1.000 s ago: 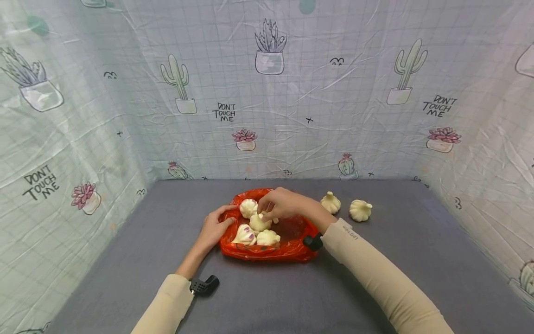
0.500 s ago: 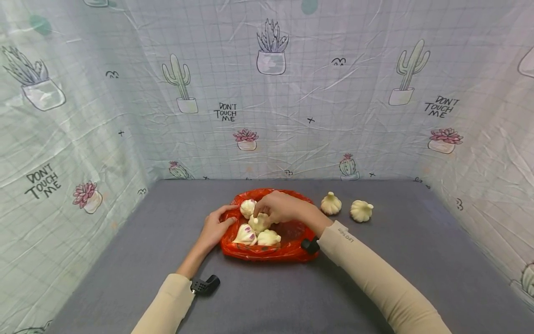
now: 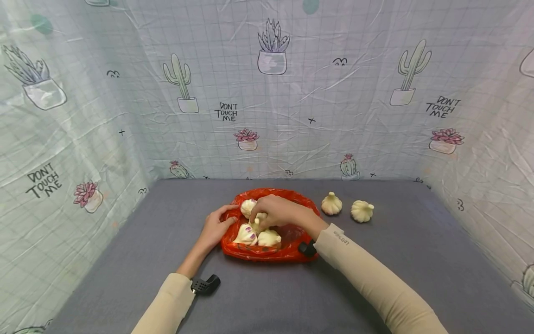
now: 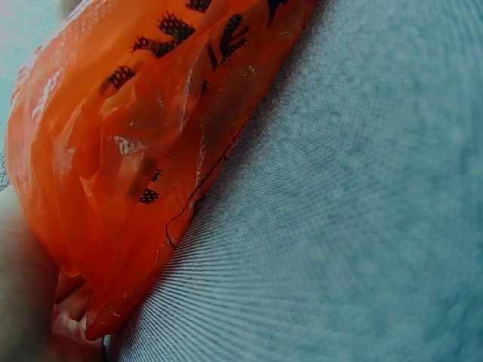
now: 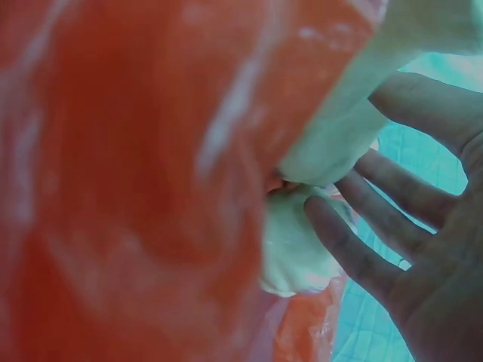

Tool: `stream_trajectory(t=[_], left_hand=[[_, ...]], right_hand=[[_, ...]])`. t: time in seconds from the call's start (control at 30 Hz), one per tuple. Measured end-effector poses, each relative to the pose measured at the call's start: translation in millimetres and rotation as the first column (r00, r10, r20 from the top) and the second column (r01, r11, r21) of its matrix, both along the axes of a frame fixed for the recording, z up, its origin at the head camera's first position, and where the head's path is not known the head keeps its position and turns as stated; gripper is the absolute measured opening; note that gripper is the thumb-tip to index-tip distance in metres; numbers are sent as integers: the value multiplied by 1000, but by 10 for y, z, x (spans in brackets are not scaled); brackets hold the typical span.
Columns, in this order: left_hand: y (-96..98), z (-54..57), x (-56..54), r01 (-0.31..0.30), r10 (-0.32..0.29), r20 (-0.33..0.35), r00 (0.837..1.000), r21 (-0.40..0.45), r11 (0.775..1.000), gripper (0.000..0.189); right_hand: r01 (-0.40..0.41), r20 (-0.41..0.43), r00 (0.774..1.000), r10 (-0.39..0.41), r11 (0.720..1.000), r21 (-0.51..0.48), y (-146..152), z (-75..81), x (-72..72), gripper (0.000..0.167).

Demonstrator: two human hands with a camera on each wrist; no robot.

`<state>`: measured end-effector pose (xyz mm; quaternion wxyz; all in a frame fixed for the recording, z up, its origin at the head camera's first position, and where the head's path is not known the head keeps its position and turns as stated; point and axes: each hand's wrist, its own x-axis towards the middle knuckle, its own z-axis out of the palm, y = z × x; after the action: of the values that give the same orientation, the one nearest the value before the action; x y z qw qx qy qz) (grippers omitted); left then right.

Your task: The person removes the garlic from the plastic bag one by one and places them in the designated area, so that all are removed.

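A red plastic bag (image 3: 300, 254) with black print lies on the table with its mouth spread wide. My left hand (image 3: 214, 227) holds the bag's left rim between thumb and fingers; in the left wrist view, part of that hand (image 4: 72, 317) shows at the bag's lower corner. Inside the mouth, my right hand (image 3: 275, 212) grips a garlic bulb (image 5: 339, 139) by its sides, partly covering it in the head view. Around it in the bag sit a garlic bulb at the back (image 3: 248, 207), a purple-streaked one (image 3: 245, 235) and a pale one (image 3: 269, 238) in front.
Two more garlic bulbs, one upright (image 3: 331, 204) and one tipped over (image 3: 362, 211), stand on the grey table (image 3: 267, 297) right of the bag. A cactus-print sheet (image 3: 292, 102) hangs behind and along both sides.
My right hand has moved slightly left and lower with its garlic bulb, down among the others in the bag. My left hand stays on the rim.
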<state>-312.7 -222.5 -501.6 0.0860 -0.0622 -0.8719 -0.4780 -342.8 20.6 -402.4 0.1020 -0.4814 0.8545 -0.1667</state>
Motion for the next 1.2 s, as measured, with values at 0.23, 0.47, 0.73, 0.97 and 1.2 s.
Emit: stream_trajectory(t=[0.23,0.47,0.73,0.97,1.2], left_hand=[[19,-5,-6,3,-3,3,1000,4,1000,39],[28,7,1,-2,2,1,1000,11,1000,38],[25,-2,17,-3,3,11,1000,18,1000,39],[18,6,23,-12,11,26,1000,16,1000,37],[9,8,20,-4,3,35,999,23,1000,38]], right_hand=[[-12,-36,999,12,1000,-23,36,16,-15,20],[-5,-40,999,1,996,-84,140,132,0,22],[48,-72,996,-61,985,-167,320,313,101,26],[133,-45,988,-149,957,-258,514,434,190,24],[172,-60,978,-198,939,-299,742,520,271,23]])
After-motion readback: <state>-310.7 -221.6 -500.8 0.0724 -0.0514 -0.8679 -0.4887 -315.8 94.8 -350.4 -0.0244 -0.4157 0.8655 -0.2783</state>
